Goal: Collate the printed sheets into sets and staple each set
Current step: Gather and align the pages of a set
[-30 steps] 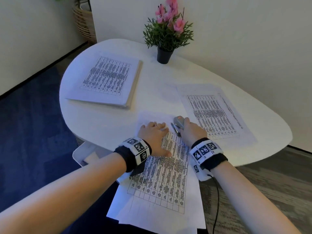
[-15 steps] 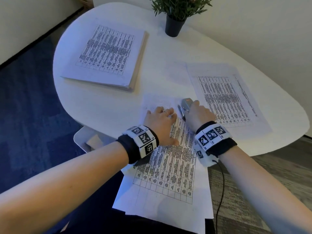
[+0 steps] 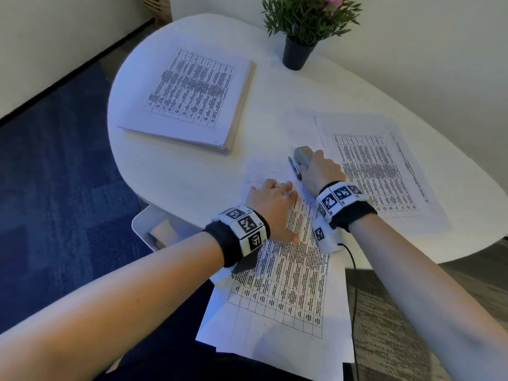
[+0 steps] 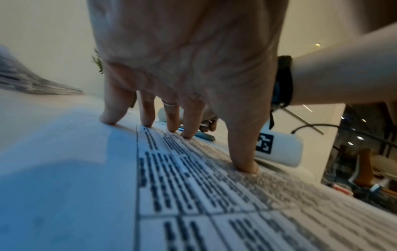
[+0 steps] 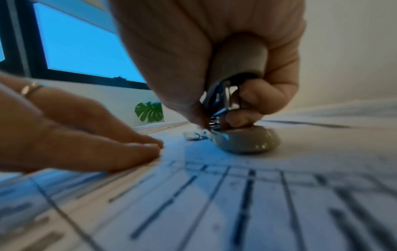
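A set of printed table sheets (image 3: 286, 292) lies at the table's near edge and hangs over it. My left hand (image 3: 270, 200) presses flat on its upper part, fingers (image 4: 148, 117) straight and spread on the paper (image 4: 193, 195). My right hand (image 3: 321, 171) grips a grey stapler (image 3: 302, 156) standing on the set's top right corner. In the right wrist view the fingers curl round the stapler (image 5: 238, 64), whose base (image 5: 249, 141) rests on the sheet. A thick stack of printed sheets (image 3: 192, 97) lies at the far left. Another printed set (image 3: 379, 171) lies to the right.
A potted plant (image 3: 299, 31) with pink flowers stands at the back of the white oval table (image 3: 178, 171). A white chair (image 3: 154, 226) shows below the table's near edge. Blue carpet lies to the left, and a cable (image 3: 354, 298) hangs from my right wrist.
The head view has shifted, with the plant and table sliding up then back down. Both hands stay in place: the left on the sheets, the right on the stapler.
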`<move>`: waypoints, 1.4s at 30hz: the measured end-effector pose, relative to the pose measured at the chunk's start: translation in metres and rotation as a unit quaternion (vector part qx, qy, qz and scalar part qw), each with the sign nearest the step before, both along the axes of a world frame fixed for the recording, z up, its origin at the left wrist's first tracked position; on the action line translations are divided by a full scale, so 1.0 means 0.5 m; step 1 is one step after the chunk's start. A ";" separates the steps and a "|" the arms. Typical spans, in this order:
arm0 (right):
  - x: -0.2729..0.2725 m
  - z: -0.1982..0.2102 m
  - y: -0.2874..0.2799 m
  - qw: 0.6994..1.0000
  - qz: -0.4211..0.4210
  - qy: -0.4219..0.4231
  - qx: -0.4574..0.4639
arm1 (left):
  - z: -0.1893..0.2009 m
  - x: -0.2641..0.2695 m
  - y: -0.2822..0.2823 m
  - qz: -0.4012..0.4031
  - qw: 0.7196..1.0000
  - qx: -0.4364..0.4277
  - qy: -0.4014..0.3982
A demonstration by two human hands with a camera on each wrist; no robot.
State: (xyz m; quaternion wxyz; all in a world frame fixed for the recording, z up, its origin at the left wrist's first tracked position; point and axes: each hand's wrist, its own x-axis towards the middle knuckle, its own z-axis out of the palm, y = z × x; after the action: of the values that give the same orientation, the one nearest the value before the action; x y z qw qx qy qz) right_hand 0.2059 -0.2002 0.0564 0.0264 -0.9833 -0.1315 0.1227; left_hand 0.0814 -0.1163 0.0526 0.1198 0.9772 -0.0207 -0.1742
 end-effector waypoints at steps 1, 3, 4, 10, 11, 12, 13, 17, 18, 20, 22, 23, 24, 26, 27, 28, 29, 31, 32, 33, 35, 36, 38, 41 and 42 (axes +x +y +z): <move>-0.003 0.003 -0.004 1.000 0.015 0.003 -0.001 | 0.002 0.002 0.007 -0.005 1.000 -0.005 0.003; -0.013 0.003 -0.016 0.998 0.068 0.001 -0.011 | 0.003 0.000 0.022 0.010 1.000 -0.026 0.008; -0.019 0.003 -0.023 0.995 0.097 -0.006 -0.018 | 0.001 -0.005 0.030 0.034 0.999 -0.037 0.007; -0.049 0.006 -0.035 0.982 0.175 -0.040 -0.062 | -0.013 -0.036 0.059 0.095 0.994 -0.044 -0.015; -0.052 0.007 -0.033 0.980 0.179 -0.048 -0.066 | -0.012 -0.035 0.057 0.097 0.994 -0.046 -0.015; -0.055 0.008 -0.029 0.979 0.183 -0.057 -0.069 | -0.011 -0.034 0.056 0.100 0.994 -0.047 -0.015; -0.059 0.009 -0.025 0.978 0.183 -0.062 -0.072 | -0.010 -0.032 0.055 0.101 0.994 -0.046 -0.014; -0.072 0.010 -0.004 0.983 0.153 -0.059 -0.082 | -0.008 -0.029 0.053 0.097 0.995 -0.027 -0.007; -0.076 0.007 0.005 0.986 0.134 -0.052 -0.081 | -0.006 -0.029 0.053 0.095 0.995 -0.024 -0.005; -0.082 -0.001 0.026 0.995 0.074 -0.029 -0.056 | -0.002 -0.029 0.051 0.095 0.995 -0.019 -0.004; -0.085 -0.005 0.042 0.999 0.030 -0.015 -0.032 | 0.003 -0.029 0.051 0.096 0.995 -0.016 -0.008; -0.082 -0.004 0.045 0.999 0.035 -0.015 -0.031 | 0.004 -0.029 0.052 0.096 0.995 -0.014 -0.010; -0.077 -0.002 0.044 0.997 0.057 -0.023 -0.037 | 0.006 -0.030 0.053 0.095 0.995 -0.011 -0.011; -0.065 0.004 0.038 0.989 0.119 -0.052 -0.064 | 0.007 -0.031 0.052 0.093 0.996 -0.005 -0.009; -0.059 0.004 0.035 0.984 0.141 -0.070 -0.079 | 0.007 -0.031 0.052 0.093 0.996 -0.003 -0.007; -0.055 0.003 0.034 0.981 0.149 -0.081 -0.089 | 0.005 -0.030 0.051 0.094 0.996 -0.003 -0.005; -0.056 0.004 0.036 0.982 0.143 -0.080 -0.090 | 0.003 -0.030 0.050 0.096 0.995 -0.003 -0.005; -0.064 0.007 0.050 0.992 0.102 -0.051 -0.062 | 0.001 -0.028 0.051 0.099 0.995 -0.006 -0.009; -0.068 0.011 0.057 0.995 0.080 -0.030 -0.046 | 0.000 -0.027 0.051 0.100 0.995 -0.006 -0.011; -0.070 0.014 0.063 0.997 0.064 -0.015 -0.032 | -0.002 -0.026 0.051 0.102 0.995 -0.006 -0.014; -0.065 0.019 0.073 0.998 0.056 -0.008 -0.015 | -0.002 -0.025 0.051 0.113 0.993 -0.004 -0.015; -0.060 0.019 0.076 0.998 0.067 -0.012 -0.017 | -0.001 -0.024 0.051 0.116 0.993 -0.002 -0.013; -0.050 0.013 0.077 0.994 0.093 -0.029 -0.039 | 0.000 -0.022 0.050 0.118 0.993 0.003 -0.006; -0.046 0.016 0.087 0.997 0.070 -0.019 -0.015 | 0.005 -0.024 0.049 0.124 0.992 0.003 -0.002; -0.046 0.022 0.093 0.999 0.050 -0.008 0.010 | 0.005 -0.024 0.050 0.126 0.992 -0.001 -0.007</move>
State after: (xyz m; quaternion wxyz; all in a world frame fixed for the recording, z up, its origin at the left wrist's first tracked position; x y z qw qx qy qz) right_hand 0.1828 -0.1537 0.0675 0.0295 -0.9761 -0.1820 0.1146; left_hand 0.0694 -0.0911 0.0550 0.1417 0.9731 0.1012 -0.1510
